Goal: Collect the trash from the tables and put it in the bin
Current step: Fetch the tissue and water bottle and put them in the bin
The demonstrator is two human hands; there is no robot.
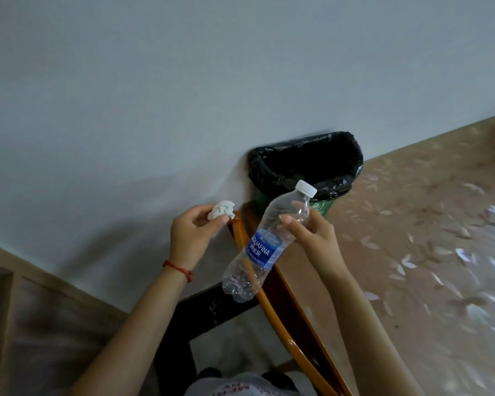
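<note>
A green bin lined with a black bag stands on the floor against the wall, its mouth open and dark. My left hand pinches a crumpled white tissue at fingertip height, left of the bin. My right hand grips an empty clear plastic bottle with a blue label and white cap. The bottle is tilted, cap end pointing up toward the bin's near rim.
A wooden table edge with an orange rim runs from the bin down toward me. A dark frame sits below it. A grey wall fills the left. Patterned floor spreads to the right.
</note>
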